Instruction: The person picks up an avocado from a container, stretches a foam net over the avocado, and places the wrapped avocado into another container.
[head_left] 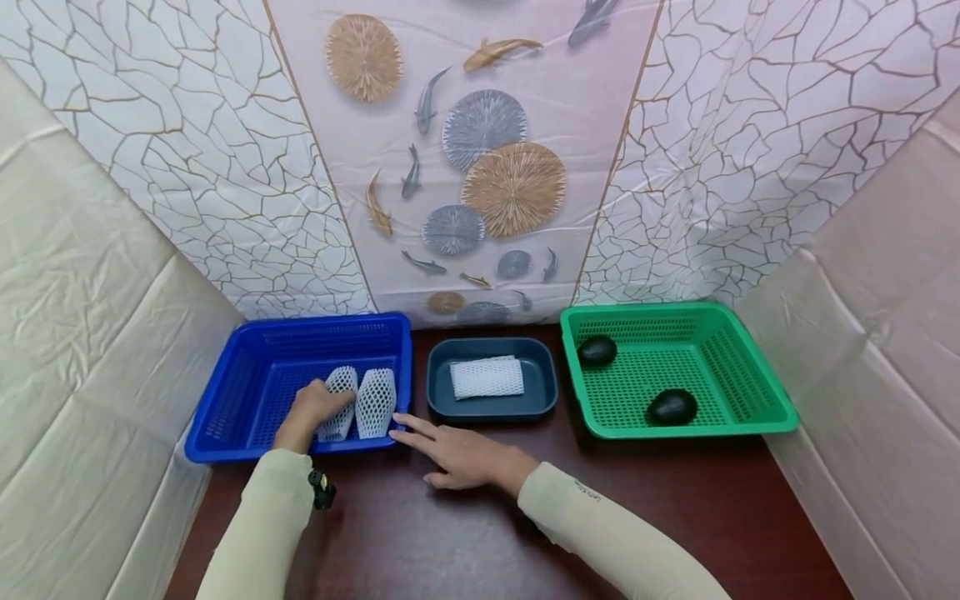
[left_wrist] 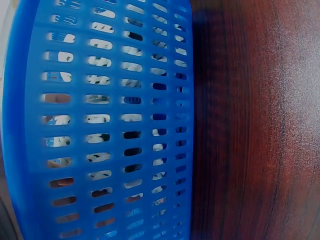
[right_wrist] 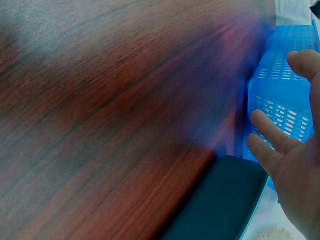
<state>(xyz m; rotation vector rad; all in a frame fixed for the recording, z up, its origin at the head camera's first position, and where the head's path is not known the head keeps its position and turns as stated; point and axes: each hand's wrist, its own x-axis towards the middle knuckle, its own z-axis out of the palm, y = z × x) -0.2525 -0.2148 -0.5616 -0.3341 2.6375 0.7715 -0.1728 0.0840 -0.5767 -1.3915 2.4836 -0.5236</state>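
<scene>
In the head view my left hand (head_left: 315, 406) reaches into the blue basket (head_left: 262, 456) and grips a white foam net sleeve (head_left: 339, 422), its fingers lying across the mesh. Beside it, a second foam net sleeve (head_left: 376, 404) lies against the basket's right side. Both bulge in the middle; whether anything is inside cannot be made out. My right hand (head_left: 461, 457) is spread, its fingertips at the basket's front right corner, holding nothing. In the left wrist view, the slotted basket wall (left_wrist: 110, 125) hides most of the left hand. The right wrist view shows the right hand's (right_wrist: 295, 155) spread fingers near the basket.
A dark teal tray (head_left: 491, 415) with flat white foam netting (head_left: 487, 377) stands between the baskets. On the right, a green basket (head_left: 690, 432) holds two dark avocados, one at the back left (head_left: 597, 352) and one nearer the front (head_left: 672, 407). Fabric walls enclose the brown table (head_left: 420, 542).
</scene>
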